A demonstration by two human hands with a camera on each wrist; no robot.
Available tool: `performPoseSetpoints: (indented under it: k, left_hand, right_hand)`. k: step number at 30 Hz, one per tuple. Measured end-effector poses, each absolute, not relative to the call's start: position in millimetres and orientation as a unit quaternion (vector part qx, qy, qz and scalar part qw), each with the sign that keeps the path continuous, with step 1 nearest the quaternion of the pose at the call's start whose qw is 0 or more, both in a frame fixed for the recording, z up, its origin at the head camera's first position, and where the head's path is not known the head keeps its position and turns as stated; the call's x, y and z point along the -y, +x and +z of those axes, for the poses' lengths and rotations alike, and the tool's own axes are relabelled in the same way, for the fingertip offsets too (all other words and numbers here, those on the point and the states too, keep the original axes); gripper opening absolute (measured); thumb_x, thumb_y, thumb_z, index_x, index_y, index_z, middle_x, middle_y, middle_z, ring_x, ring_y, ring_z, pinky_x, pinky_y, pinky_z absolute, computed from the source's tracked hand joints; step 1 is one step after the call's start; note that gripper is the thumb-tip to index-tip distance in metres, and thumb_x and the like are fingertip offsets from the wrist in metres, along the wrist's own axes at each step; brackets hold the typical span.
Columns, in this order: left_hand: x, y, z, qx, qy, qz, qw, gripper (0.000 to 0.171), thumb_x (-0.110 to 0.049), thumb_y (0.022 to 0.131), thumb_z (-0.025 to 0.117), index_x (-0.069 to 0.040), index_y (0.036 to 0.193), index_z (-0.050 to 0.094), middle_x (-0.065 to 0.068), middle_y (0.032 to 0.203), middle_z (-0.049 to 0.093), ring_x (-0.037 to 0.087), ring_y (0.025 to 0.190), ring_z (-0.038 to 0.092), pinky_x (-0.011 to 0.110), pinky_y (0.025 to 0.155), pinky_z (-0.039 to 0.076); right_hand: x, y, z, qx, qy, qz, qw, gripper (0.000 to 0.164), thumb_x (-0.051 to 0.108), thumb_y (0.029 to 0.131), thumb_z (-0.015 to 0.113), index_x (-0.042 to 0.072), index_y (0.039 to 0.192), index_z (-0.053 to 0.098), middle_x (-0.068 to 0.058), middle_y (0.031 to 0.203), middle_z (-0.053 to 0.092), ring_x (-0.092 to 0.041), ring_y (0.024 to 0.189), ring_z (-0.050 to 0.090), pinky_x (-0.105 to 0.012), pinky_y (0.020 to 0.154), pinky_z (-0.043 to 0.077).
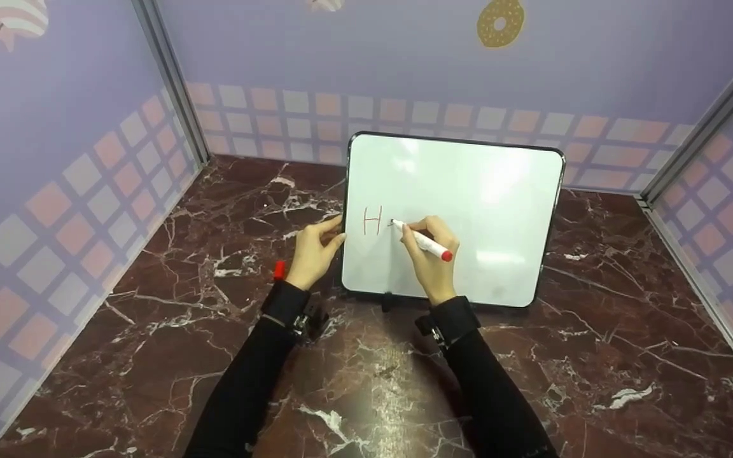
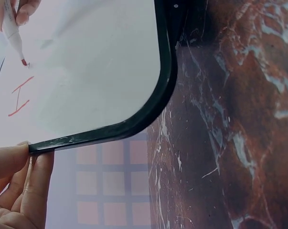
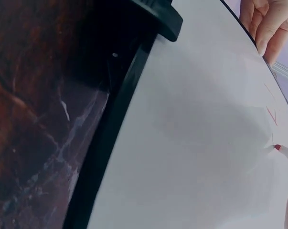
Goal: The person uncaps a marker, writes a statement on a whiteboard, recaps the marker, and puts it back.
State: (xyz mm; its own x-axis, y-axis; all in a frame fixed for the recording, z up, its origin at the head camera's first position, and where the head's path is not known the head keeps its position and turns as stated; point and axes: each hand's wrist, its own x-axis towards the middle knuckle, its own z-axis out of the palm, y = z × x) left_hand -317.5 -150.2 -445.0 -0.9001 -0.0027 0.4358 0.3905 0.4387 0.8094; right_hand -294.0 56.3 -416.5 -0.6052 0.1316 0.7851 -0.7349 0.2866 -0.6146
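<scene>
A whiteboard (image 1: 455, 191) with a black frame leans upright on a dark stand on the table. My left hand (image 1: 315, 251) pinches its left edge, the thumb at the front and fingers behind, as the left wrist view shows. In my right hand (image 1: 438, 270) is a white marker (image 1: 429, 244) with a red end, held like a pen. The marker's red tip (image 3: 277, 147) is at the board surface, just right of a red letter H (image 1: 372, 221). A small mark shows by the tip. On the table beside my left wrist is a red marker cap (image 1: 279, 270).
The board stands on a dark red marbled table (image 1: 595, 356). A black stand foot (image 1: 387, 301) sticks out below its lower edge. Purple panels with a pink and white check pattern (image 1: 265, 121) enclose the table at the back and both sides.
</scene>
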Motion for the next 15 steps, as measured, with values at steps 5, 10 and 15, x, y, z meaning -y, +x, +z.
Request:
performPoseSetpoints:
  k: [5,10,15]
  left_hand:
    - [149.3,-317.5,-445.2,0.825,-0.115,-0.521,0.189,0.038,0.002,0.089,0.068,0.006,0.127,0.063,0.025,0.119,0.068,0.037,0.101,0.071,0.043,0.088,0.059]
    - [149.6,-318.1,-445.1,0.825,-0.113,-0.521,0.189,0.038,0.002,0.089,0.068,0.005,0.127,0.064,0.024,0.118,0.069,0.036,0.099,0.072,0.042,0.085,0.06]
    - [149.9,-318.7,-444.9,0.825,-0.113,-0.521,0.187,0.038,0.002,0.09,0.067,0.005,0.127,0.063,0.024,0.118,0.069,0.035,0.1,0.072,0.043,0.087,0.059]
  right_hand:
    - [-54.2,-293.8,-417.7,0.705,0.227,0.562,0.369,0.008,-0.013,0.081,0.071,-0.011,0.077,0.065,-0.021,0.073,0.068,-0.028,0.064,0.067,-0.01,0.058,0.045]
    - [-55.1,-292.4,-418.2,0.718,0.235,0.558,0.343,0.007,-0.013,0.081,0.07,-0.011,0.076,0.065,-0.021,0.074,0.068,-0.024,0.061,0.066,-0.01,0.057,0.044]
    - [-57.6,-291.5,-417.7,0.729,0.237,0.547,0.337,0.011,-0.015,0.08,0.069,-0.009,0.072,0.063,-0.02,0.069,0.067,-0.022,0.059,0.063,-0.01,0.055,0.041]
